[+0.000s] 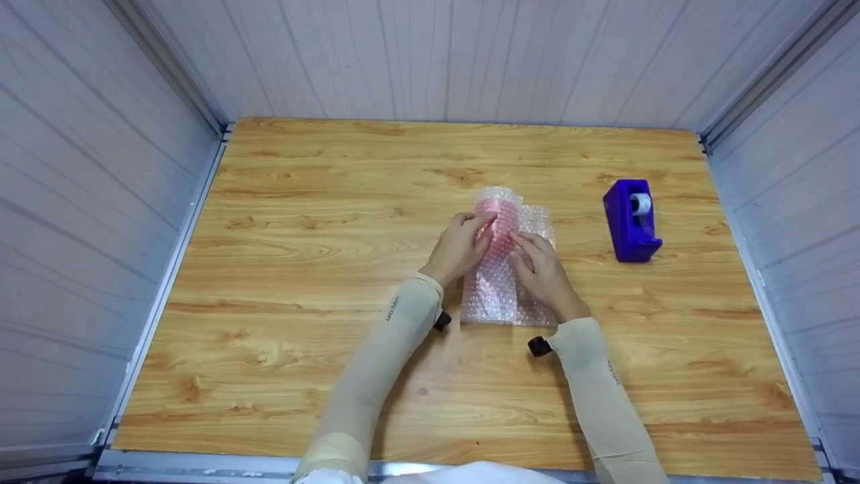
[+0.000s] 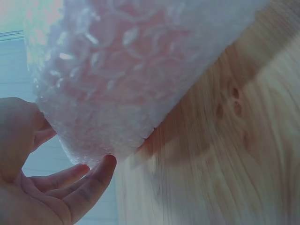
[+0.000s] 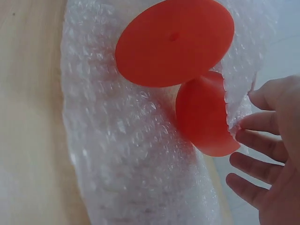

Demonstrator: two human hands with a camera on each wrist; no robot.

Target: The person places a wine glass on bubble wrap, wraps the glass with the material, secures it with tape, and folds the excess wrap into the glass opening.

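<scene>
As seen from the head view, bubble wrap (image 1: 490, 296) spread on the worktop (image 1: 269, 282), just right of frame centre, with a red item (image 3: 154, 51) folded into its upper part and showing pink through the bubbles. At upper centre and right of the right wrist view, two round red faces, bare of cover; cannot tell whether one piece or two.

Left hand (image 1: 457, 249): fingers curled about the left side of the bundle, tips against the wrap. Right hand (image 1: 545, 272): thumb and index pinching a wrap edge on the right side, other fingers loose. Both hands occupied — neither free for the tape dispenser (image 1: 628, 225), at right of frame, pale tape roll (image 1: 641, 204) seated in it, well apart from the wrap.

Risks, by judgement:
- Springing back of the fold on too early a release of the pinched edge, from stiffness in the wrap.
- Slipping out of the red item through the uncovered end, from a slack or skewed fold.
- Uneven overlap, from unequal pull left and right, leaving red rims unpadded.
- Burst bubbles, from too hard a squeeze.
- Loosening during any one-handed reach towards upper right — cause: distance to the dispenser.
</scene>
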